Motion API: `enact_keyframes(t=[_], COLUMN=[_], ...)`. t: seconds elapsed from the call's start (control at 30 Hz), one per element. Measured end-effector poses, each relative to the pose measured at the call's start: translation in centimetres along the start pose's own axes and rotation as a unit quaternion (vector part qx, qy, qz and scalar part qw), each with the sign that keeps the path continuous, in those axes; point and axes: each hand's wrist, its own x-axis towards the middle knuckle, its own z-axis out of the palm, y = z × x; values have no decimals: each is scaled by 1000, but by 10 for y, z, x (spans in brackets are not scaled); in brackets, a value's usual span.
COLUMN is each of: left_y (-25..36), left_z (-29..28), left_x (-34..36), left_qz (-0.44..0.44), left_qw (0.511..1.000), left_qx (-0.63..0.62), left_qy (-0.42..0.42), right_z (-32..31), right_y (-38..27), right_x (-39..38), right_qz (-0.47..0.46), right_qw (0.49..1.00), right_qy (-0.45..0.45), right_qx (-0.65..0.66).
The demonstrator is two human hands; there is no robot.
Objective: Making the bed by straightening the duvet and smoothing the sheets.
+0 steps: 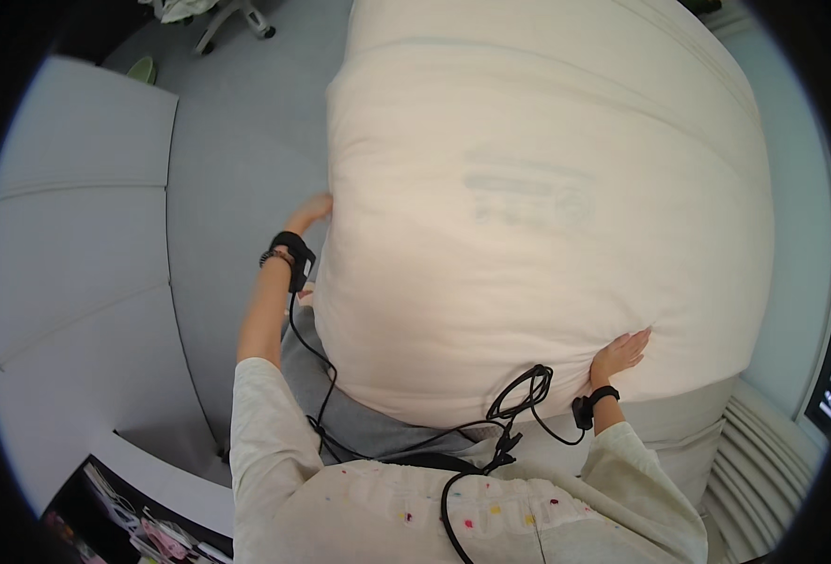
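A cream fitted sheet covers a thick mattress in front of me, with faint darker markings showing through the cloth. My left hand is at the mattress's left side, against the sheet. It looks slightly blurred and its fingertips are hidden, so its grip does not show. On the near right part of the sheet lies my right hand, open, fingers stretched out and pressing the cloth. Small creases run out from those fingers. Below the sheet's near right edge, a paler bed side shows.
Black cables hang between my wrist bands and across my front. White cabinets stand left, beyond a strip of grey floor. A wheeled chair base is at the far left. A ribbed pale panel stands near right, by the wall.
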Motion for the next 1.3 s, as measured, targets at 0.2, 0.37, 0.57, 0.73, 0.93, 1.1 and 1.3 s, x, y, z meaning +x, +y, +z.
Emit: enact_keyframes(t=[0.2, 0.37, 0.57, 0.73, 0.93, 1.1, 1.3], left_y=[178, 195, 165, 130, 56, 27, -13], left_z=[-43, -45, -44, -11, 26, 77, 161], left_x=[-12, -13, -13, -13, -23, -50, -101], left_qz=[259, 325, 251, 184, 178, 162, 120], left_qw=[881, 852, 888, 884, 883, 889, 911], left_qx=[-106, -46, -278, -414, -425, -412, -372], left_qy=[381, 407, 267, 115, 83, 120, 133], right_z=[5, 3, -2, 2, 4, 8, 8], right_y=[14, -4, -13, 0, -2, 0, 1], right_x=[2, 0, 4, 3, 6, 6, 9], right_qz=[18, 15, 31, 42, 51, 34, 32], right_qw=[999, 1000, 999, 999, 999, 999, 996], right_qy=[8, -1, -13, 1, 15, 25, 77], right_qx=[-39, 4, 24, -12, 5, 15, 12])
